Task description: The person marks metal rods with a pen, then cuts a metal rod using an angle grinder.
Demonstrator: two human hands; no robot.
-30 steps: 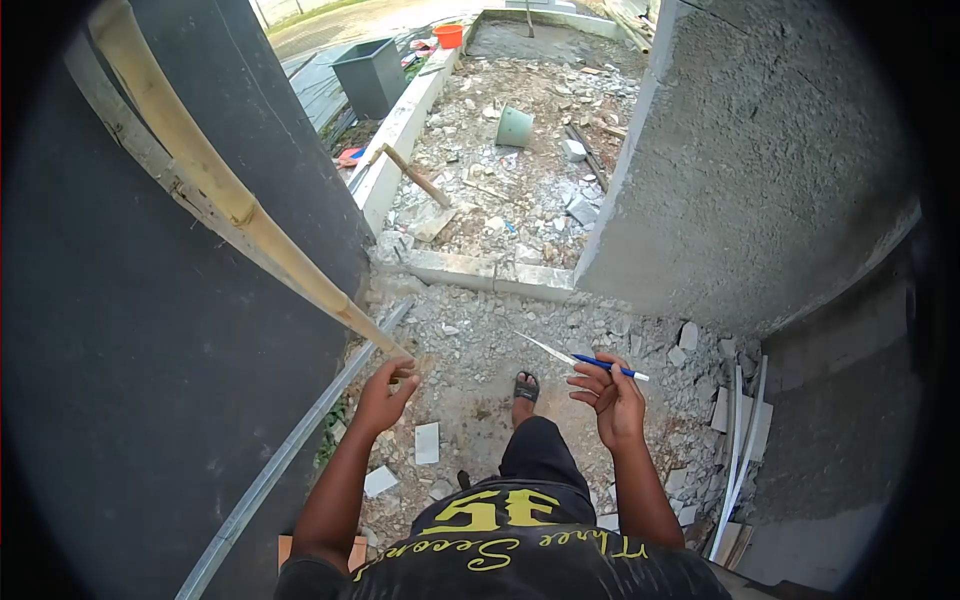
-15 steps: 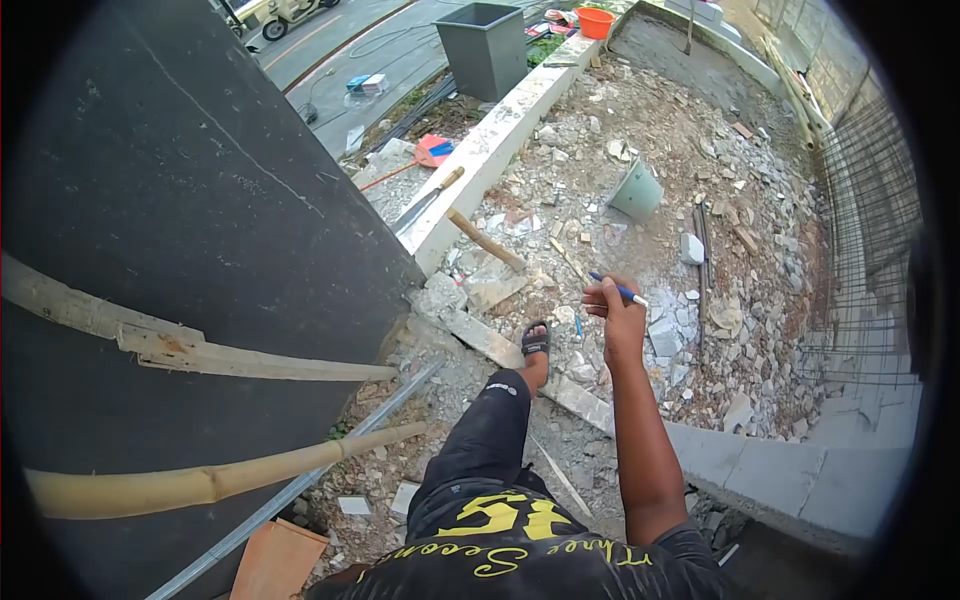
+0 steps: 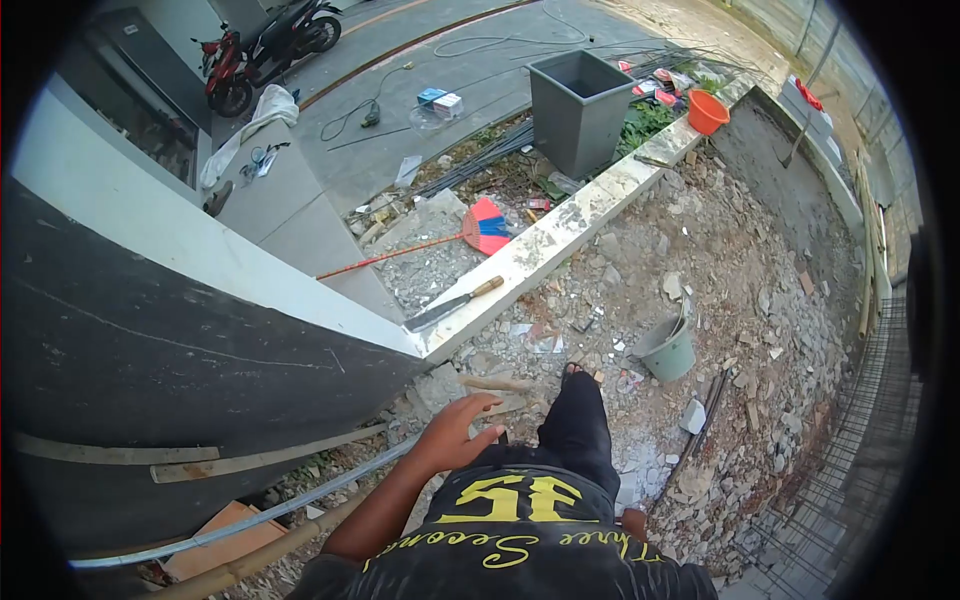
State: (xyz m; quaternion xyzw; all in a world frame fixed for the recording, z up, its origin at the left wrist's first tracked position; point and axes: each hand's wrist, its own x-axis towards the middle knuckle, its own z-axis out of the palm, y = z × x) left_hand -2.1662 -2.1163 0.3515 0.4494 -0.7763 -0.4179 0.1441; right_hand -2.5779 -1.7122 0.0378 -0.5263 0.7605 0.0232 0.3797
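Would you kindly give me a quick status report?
Left hand open, seemingly empty; right hand not discernible. Wooden stick just beyond left hand. Rubble and bucket ahead.

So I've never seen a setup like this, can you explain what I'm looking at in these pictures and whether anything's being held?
There's no machine here, just a person working with bare hands. Every picture comes from one camera worn on that person's head, looking forward and down, so you see their own dark shirt at the bottom.

The left hand is open, with no object visible in it. Just beyond its fingers lies a piece of wood; I can't tell whether they touch. The right hand is out of sight, so what it holds can't be seen.

Ahead is rubble with a pale green bucket in it. A long-bladed tool lies on the low white wall, and a tall grey bin stands beyond.
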